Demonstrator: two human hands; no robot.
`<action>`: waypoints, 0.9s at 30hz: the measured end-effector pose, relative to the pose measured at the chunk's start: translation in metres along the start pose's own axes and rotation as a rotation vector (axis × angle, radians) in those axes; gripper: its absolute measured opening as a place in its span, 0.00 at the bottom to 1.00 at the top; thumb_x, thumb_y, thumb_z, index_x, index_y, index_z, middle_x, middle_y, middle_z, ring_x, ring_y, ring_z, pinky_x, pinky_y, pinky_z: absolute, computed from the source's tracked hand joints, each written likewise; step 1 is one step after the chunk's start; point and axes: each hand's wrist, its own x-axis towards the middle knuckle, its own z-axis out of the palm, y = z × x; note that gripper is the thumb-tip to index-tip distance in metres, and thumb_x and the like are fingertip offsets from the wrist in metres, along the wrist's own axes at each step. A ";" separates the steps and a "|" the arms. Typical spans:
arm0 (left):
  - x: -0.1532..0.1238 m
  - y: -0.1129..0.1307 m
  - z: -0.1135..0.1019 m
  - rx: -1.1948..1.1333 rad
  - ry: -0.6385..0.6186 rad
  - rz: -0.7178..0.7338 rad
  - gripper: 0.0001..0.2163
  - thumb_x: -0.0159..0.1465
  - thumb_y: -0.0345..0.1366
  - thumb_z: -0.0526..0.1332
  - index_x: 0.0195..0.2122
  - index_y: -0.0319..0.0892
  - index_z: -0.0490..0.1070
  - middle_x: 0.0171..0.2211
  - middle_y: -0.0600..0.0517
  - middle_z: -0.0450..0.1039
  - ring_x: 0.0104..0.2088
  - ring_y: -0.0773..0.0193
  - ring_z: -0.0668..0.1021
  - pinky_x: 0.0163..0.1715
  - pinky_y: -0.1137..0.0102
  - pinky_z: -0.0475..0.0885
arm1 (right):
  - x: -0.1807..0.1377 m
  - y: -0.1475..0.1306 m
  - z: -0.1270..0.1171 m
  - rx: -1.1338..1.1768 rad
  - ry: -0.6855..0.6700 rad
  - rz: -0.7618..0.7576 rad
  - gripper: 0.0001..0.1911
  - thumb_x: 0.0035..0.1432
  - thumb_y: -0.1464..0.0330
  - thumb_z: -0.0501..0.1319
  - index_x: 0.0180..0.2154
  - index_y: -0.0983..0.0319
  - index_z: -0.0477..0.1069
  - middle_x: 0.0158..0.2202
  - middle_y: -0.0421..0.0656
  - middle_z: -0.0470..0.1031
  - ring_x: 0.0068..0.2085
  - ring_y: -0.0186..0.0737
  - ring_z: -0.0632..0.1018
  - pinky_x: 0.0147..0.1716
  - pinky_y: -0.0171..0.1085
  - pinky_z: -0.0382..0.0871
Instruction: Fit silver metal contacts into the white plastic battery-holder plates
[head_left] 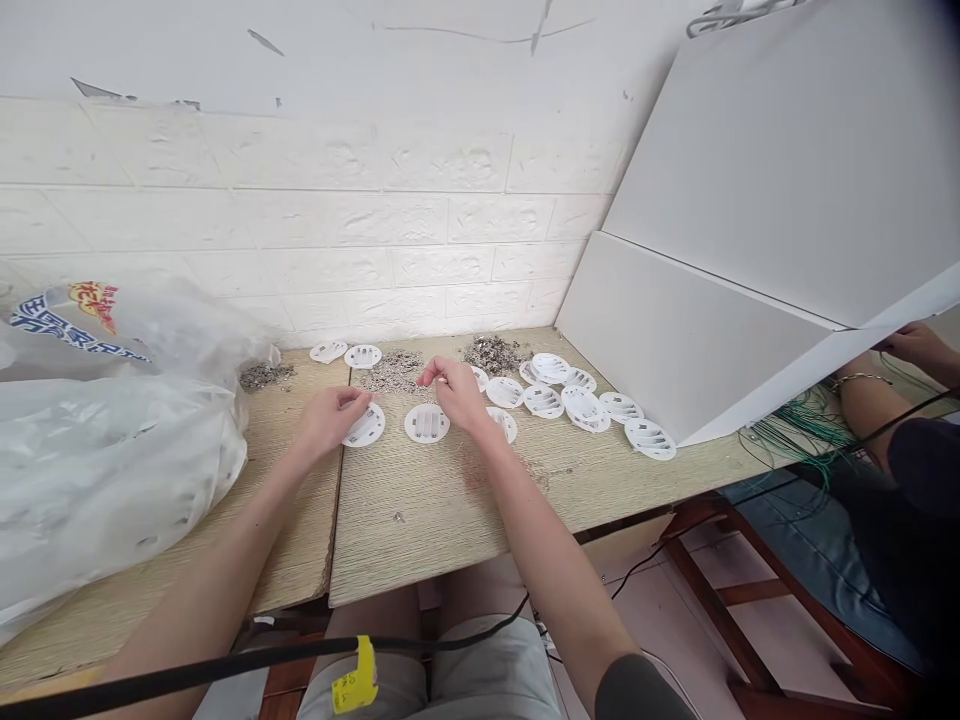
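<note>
- Along a pale wall [420, 220] with brick-pattern relief and scuffed upper paint stands a wood-grain desk [420, 510], its top split by a seam.
- Left hand [326, 422]: fingertips at the upper rim of a white slotted disc [365, 430], located beside the seam; whether the grip is closed on it cannot be told.
- Right hand [459, 395]: fingers curled beside a spread of small metallic parts [390, 374]; grip contents cannot be told.
- Second disc [427, 425]: flat, between the hands.
- Desk left: translucent plastic bag [112, 470].
- Desk right: overlapping discs [543, 402], then a tall white panel [750, 330]; beyond it, a co-worker's hand [926, 350] near green wires [806, 425].
</note>
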 end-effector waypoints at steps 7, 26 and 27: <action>0.005 -0.006 -0.015 0.168 0.050 0.002 0.19 0.57 0.51 0.55 0.24 0.42 0.74 0.20 0.50 0.71 0.25 0.59 0.71 0.25 0.69 0.59 | -0.001 -0.001 0.000 -0.064 -0.087 0.013 0.17 0.46 0.82 0.46 0.27 0.60 0.69 0.32 0.41 0.77 0.37 0.39 0.76 0.40 0.36 0.66; 0.006 -0.039 -0.038 0.441 0.098 0.033 0.14 0.57 0.46 0.62 0.24 0.40 0.73 0.23 0.46 0.69 0.29 0.54 0.71 0.35 0.62 0.65 | 0.003 0.009 -0.002 -0.526 0.055 0.106 0.10 0.59 0.76 0.56 0.40 0.62 0.74 0.43 0.50 0.75 0.49 0.49 0.70 0.45 0.44 0.66; 0.006 -0.039 -0.036 0.459 0.119 0.071 0.14 0.57 0.46 0.62 0.26 0.40 0.74 0.26 0.45 0.70 0.33 0.51 0.71 0.36 0.61 0.66 | 0.003 0.008 0.002 -0.543 0.021 0.078 0.10 0.60 0.75 0.56 0.41 0.63 0.74 0.44 0.50 0.75 0.49 0.49 0.70 0.45 0.44 0.66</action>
